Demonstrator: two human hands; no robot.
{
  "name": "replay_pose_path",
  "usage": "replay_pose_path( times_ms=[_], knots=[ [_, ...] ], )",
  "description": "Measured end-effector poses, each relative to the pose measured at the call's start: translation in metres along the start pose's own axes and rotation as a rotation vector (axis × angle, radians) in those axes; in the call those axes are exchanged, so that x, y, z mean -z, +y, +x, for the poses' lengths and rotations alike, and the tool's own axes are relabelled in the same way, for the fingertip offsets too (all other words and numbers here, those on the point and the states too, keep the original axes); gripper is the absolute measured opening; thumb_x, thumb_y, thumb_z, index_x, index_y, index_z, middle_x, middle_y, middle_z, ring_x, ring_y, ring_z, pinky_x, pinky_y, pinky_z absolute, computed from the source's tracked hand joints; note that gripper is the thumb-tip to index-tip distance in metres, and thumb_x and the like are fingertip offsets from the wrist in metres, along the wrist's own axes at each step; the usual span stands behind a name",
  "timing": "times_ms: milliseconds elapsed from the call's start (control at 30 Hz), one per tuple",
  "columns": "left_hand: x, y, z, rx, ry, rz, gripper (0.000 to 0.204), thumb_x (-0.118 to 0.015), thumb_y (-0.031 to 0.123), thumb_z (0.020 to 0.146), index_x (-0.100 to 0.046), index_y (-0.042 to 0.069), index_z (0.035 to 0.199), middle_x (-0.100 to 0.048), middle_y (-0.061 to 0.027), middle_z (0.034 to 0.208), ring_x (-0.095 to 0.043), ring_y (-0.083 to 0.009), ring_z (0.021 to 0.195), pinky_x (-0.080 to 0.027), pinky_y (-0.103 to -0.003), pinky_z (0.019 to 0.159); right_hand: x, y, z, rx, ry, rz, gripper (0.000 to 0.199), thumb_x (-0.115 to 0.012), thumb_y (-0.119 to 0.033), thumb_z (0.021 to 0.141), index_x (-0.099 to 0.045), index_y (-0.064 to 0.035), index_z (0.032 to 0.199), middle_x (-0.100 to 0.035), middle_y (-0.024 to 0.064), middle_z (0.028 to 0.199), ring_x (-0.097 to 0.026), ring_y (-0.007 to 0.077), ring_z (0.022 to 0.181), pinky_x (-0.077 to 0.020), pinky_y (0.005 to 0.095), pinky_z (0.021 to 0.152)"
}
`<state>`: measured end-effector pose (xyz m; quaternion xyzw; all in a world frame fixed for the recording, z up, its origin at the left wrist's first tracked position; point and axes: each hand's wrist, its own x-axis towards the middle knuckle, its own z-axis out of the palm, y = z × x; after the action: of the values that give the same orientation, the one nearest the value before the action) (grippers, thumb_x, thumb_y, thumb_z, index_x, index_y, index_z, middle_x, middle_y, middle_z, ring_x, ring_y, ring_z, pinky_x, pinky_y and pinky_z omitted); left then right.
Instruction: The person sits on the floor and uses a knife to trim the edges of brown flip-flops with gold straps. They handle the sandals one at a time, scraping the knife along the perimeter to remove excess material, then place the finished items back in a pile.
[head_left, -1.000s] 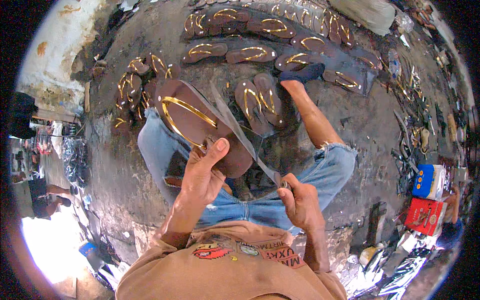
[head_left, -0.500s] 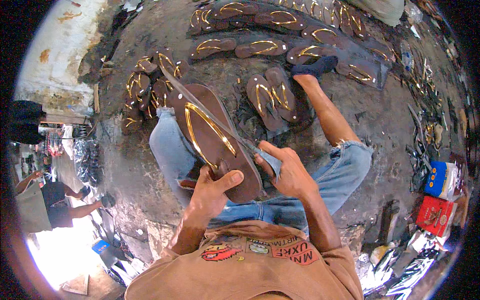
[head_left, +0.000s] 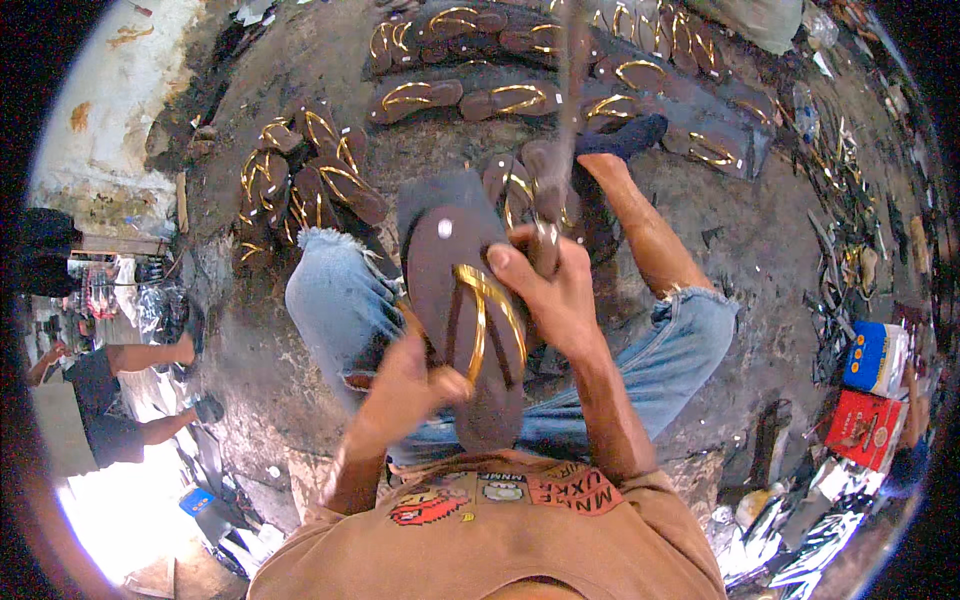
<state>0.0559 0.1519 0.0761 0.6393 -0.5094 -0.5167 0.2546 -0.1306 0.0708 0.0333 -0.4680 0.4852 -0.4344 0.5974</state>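
A brown flip-flop (head_left: pixel 433 290) with a gold strap is held up over my lap, toe pointing away from me. My left hand (head_left: pixel 400 395), smeared by motion, grips its left side near the heel. A dark grey flat piece (head_left: pixel 440 195) with straight edges shows beyond the toe; how it joins the sole cannot be made out. My right hand (head_left: pixel 565 305) is closed round the handle of a long-bladed knife (head_left: pixel 568 100), which points up and away, its blade blurred. The right thumb lies at the flip-flop's right edge beside the strap.
Beyond my left knee lies a heap of finished-looking flip-flops (head_left: pixel 320 185). A pair (head_left: pixel 508 185) sits behind the knife, and rows of flip-flops (head_left: pixel 515 100) line the far floor. Blue (head_left: pixel 870 357) and red boxes (head_left: pixel 860 428) stand at right among scraps. Another person's legs (head_left: pixel 150 400) show at left.
The flip-flop has turned more upright and moved slightly right and nearer. The knife has swung off its edge to point away from me. The dark grey piece has come into sight.
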Motion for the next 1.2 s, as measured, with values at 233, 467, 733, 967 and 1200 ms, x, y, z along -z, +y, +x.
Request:
replay_pose_path(
  times_ms=[233, 467, 733, 967, 1200],
  knots=[
    [0.041, 0.034, 0.032, -0.016, 0.009, -0.717, 0.029, -0.064, 0.026, 0.101, -0.064, 0.003, 0.118, -0.072, -0.005, 0.104, -0.071, -0.0144, 0.09, -0.058, -0.031, 0.081, 0.02, -0.015, -0.073, -0.071, 0.23, -0.085, 0.037, -0.05, -0.026, 0.106, -0.057, -0.0058, 0.135, -0.066, 0.0054, 0.074, -0.058, 0.0111, 0.061, -0.0465, 0.0298, 0.053],
    [0.042, 0.006, -0.015, 0.188, 0.043, -0.738, 0.033, -0.065, 0.025, 0.101, -0.06, 0.004, 0.125, -0.073, -0.0052, 0.11, -0.072, -0.0155, 0.093, -0.059, -0.032, 0.082, 0.053, 0.035, -0.204, -0.221, -0.276, -0.526, 0.028, -0.056, -0.031, 0.1, -0.061, -0.0055, 0.109, -0.063, 0.0254, 0.077, -0.063, 0.0485, 0.073, -0.0482, 0.0507, 0.064],
    [0.043, 0.013, -0.019, 0.194, -0.047, -0.656, 0.033, -0.068, 0.023, 0.099, -0.06, 0.004, 0.125, -0.07, -0.0033, 0.112, -0.066, -0.0116, 0.101, -0.054, -0.03, 0.09, 0.051, 0.039, -0.171, -0.28, -0.305, -0.548, 0.032, -0.058, -0.036, 0.098, -0.058, -0.0041, 0.102, -0.064, 0.0277, 0.08, -0.062, 0.0512, 0.078, -0.0466, 0.0538, 0.064],
    [0.051, 0.026, -0.001, 0.253, -0.152, -0.336, 0.037, -0.07, 0.027, 0.098, -0.06, 0.004, 0.125, -0.069, -0.0022, 0.112, -0.063, -0.0104, 0.101, -0.051, -0.029, 0.092, 0.022, 0.001, -0.042, 0.057, -0.485, -0.595, 0.034, -0.047, -0.037, 0.105, -0.058, -0.0047, 0.11, -0.066, 0.0273, 0.081, -0.064, 0.0495, 0.081, -0.0492, 0.0569, 0.07],
    [0.051, 0.019, 0.01, 0.204, -0.228, -0.276, 0.045, -0.066, 0.034, 0.1, -0.057, 0.003, 0.131, -0.068, -0.006, 0.119, -0.064, -0.0143, 0.106, -0.052, -0.034, 0.096, 0.021, -0.045, 0.023, 0.068, -0.776, -0.527, 0.041, -0.044, -0.035, 0.106, -0.054, -0.0024, 0.128, -0.07, 0.0287, 0.089, -0.066, 0.0514, 0.089, -0.0516, 0.0561, 0.079]
  ],
)
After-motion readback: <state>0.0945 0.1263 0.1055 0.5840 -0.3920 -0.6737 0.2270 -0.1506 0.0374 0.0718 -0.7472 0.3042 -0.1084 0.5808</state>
